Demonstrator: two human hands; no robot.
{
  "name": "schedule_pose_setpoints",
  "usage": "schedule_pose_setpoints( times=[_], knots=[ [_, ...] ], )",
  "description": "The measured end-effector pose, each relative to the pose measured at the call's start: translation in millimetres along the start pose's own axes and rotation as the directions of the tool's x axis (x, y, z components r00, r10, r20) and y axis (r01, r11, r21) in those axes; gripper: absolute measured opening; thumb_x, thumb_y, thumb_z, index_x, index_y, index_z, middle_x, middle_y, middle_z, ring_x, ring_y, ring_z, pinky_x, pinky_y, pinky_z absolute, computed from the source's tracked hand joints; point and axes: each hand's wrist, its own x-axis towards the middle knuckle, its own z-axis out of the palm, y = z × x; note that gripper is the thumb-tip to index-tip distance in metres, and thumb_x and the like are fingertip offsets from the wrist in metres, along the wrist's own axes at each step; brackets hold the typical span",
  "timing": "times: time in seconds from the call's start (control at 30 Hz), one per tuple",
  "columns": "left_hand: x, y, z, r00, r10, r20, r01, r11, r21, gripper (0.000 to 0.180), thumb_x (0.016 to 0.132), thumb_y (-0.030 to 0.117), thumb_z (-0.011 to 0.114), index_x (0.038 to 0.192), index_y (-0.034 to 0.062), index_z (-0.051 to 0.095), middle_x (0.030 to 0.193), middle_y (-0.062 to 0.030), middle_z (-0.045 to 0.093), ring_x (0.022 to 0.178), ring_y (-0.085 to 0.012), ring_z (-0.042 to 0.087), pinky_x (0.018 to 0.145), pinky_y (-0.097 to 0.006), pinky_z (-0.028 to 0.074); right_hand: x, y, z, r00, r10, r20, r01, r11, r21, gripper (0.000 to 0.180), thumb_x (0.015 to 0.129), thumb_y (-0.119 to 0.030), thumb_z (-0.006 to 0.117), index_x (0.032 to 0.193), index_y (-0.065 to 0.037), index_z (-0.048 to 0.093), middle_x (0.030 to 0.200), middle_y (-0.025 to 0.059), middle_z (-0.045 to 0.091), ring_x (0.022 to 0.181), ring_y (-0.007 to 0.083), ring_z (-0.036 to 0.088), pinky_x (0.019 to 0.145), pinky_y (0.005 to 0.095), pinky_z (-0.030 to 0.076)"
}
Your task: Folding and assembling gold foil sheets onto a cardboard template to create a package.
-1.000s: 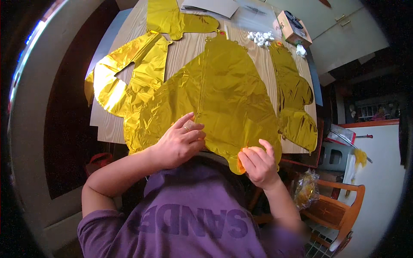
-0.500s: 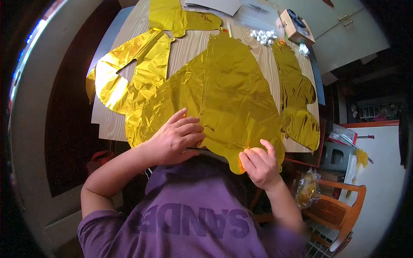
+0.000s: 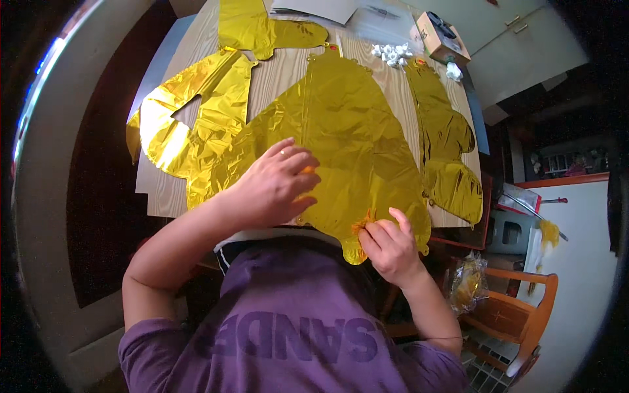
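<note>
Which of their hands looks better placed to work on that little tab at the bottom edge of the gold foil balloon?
Probably the right hand: its fingertips pinch the gold foil balloon at its bottom edge. The left hand lies flat on the foil higher up.

The left hand (image 3: pixel 275 187) is pressing flat on the big gold foil balloon (image 3: pixel 347 131) spread over the wooden table (image 3: pixel 282 72), while the right hand (image 3: pixel 386 245) is pinching its near edge; more gold foil balloons (image 3: pixel 190 124) are lying alongside.

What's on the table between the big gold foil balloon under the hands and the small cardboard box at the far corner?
In the head view, a cluster of small white pieces lies on the wooden table between the big gold foil balloon and the cardboard box.
</note>
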Motion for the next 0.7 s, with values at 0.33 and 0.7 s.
schedule_pose_setpoints(
  times=[0.33, 0.7],
  knots=[
    [4.2, -26.0, 25.1, 1.000, -0.021, -0.011, 0.021, 0.998, 0.063, 0.033, 0.079, 0.027, 0.074, 0.106, 0.0092, 0.065, 0.117, -0.0114, 0.060, 0.117, -0.0302, 0.054, 0.106, -0.050, 0.037, -2.1, 0.4, -0.2, 1.000, 0.005, 0.030, -0.005, 1.000, 0.016, 0.018, 0.079, -0.012, 0.062, 0.095, -0.007, 0.067, 0.093, 0.0056, 0.064, 0.087, 0.0192, 0.062, 0.100, 0.0486, 0.040],
    [0.8, -31.8, 24.3, 0.998, -0.039, -0.039, 0.039, 0.999, 0.021, 0.035, 0.079, 0.027, 0.076, 0.107, 0.0099, 0.065, 0.115, -0.0112, 0.060, 0.114, -0.0306, 0.056, 0.105, -0.050, 0.038, 0.2, 1.3, -1.0, 1.000, -0.029, -0.002, 0.029, 0.999, 0.022, 0.015, 0.079, -0.013, 0.061, 0.092, -0.006, 0.066, 0.091, 0.0054, 0.064, 0.086, 0.0189, 0.063, 0.101, 0.0473, 0.041]
  ],
)
